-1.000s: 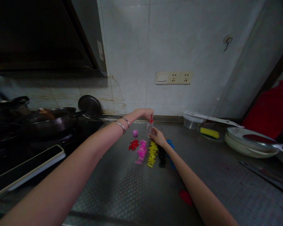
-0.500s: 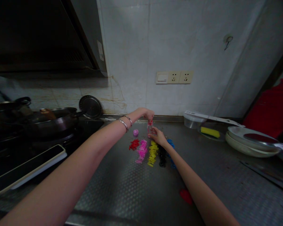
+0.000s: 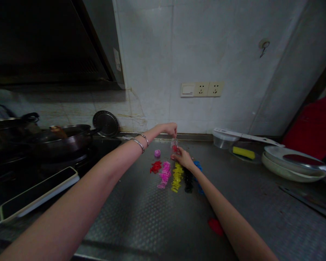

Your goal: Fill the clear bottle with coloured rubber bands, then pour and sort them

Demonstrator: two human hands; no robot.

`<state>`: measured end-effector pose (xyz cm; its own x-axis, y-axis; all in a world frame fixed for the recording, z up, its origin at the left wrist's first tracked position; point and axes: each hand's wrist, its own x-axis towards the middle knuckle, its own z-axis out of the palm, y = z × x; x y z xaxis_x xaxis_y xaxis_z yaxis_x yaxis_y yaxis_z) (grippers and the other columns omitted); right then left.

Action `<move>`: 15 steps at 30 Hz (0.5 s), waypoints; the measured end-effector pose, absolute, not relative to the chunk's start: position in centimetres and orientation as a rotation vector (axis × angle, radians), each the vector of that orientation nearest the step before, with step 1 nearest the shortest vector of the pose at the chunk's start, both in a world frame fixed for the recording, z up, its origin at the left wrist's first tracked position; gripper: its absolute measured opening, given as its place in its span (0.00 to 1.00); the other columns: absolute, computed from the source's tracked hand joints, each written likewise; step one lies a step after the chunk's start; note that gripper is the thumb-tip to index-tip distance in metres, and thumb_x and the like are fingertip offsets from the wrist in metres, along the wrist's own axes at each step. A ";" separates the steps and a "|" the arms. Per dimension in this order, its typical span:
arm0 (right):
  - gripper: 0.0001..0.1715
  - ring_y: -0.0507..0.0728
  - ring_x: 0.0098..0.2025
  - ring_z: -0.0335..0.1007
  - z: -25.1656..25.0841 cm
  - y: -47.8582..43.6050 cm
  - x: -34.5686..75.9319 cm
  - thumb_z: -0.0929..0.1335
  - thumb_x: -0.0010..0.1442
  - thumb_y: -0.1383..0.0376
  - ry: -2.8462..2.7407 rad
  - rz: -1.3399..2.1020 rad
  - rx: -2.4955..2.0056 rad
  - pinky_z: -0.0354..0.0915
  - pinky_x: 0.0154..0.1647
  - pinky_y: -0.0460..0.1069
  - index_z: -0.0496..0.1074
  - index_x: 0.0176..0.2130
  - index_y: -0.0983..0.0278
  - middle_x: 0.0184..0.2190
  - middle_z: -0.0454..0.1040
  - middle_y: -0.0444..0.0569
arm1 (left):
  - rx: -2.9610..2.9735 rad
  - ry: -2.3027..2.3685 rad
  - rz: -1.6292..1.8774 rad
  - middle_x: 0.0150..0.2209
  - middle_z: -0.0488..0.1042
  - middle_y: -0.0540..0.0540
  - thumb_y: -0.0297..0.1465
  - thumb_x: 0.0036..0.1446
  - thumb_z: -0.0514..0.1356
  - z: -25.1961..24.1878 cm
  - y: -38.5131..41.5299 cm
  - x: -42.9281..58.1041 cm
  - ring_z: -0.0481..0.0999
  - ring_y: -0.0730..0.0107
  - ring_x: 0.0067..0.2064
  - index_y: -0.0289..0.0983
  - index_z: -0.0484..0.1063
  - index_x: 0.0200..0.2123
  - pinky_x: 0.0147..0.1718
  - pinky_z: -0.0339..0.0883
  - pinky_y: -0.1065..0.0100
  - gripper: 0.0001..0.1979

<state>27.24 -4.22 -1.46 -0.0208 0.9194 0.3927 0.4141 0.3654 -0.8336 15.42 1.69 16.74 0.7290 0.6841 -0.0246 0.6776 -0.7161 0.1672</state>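
My right hand (image 3: 183,158) is wrapped round a small clear jar (image 3: 174,144) standing upright on the metal counter. Inside the jar are a few red bands. Directly over the jar's mouth, my left hand (image 3: 171,129) points down with its fingers pinched; what they hold, if anything, is hidden. In front of the jar lie small rubber bands sorted by colour: a red pile (image 3: 155,167), a pink row (image 3: 165,174), a yellow row (image 3: 177,177), a black row (image 3: 188,180) and blue bands (image 3: 198,165), partly covered by my right forearm. A round lilac lid (image 3: 157,153) rests left of the jar.
On the left, a phone (image 3: 40,194) leans by the stove with a pan (image 3: 62,139). To the right are a plastic tub (image 3: 222,140), a yellow sponge (image 3: 243,152), stacked dishes (image 3: 290,167) and a knife (image 3: 306,203). A red object (image 3: 215,226) lies beside my right forearm.
My left hand has lifted slightly off the jar's mouth. The red bands that were at the jar's top now show lower, inside it. My right hand keeps its hold.
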 end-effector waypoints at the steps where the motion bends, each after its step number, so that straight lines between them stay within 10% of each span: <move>1: 0.27 0.56 0.43 0.71 -1.4 -4.2 27.2 0.69 0.47 0.68 -1.622 0.624 -1.213 0.66 0.46 0.52 0.64 0.48 0.65 0.44 0.72 0.53 | 2.763 1.077 0.096 0.20 0.70 0.50 0.26 0.38 0.59 16.7 1.7 15.3 0.61 0.78 0.22 0.30 0.77 0.28 0.25 0.54 0.73 0.11; 7: 0.27 0.56 0.42 0.71 -1.9 -3.7 27.2 0.69 0.47 0.69 -1.598 0.618 -1.216 0.67 0.45 0.51 0.64 0.48 0.66 0.45 0.71 0.55 | 2.661 0.933 0.516 0.14 0.59 0.53 0.34 0.47 0.54 15.2 0.0 12.7 0.54 0.80 0.20 0.28 0.74 0.21 0.21 0.48 0.74 0.15; 15: 0.28 0.56 0.43 0.71 -3.1 -2.9 27.4 0.69 0.48 0.67 -1.611 0.617 -1.190 0.67 0.45 0.53 0.62 0.48 0.66 0.48 0.69 0.58 | 2.468 0.987 0.712 0.27 0.73 0.47 0.33 0.49 0.55 8.2 -4.9 5.2 0.68 0.74 0.29 0.30 0.76 0.31 0.31 0.59 0.73 0.13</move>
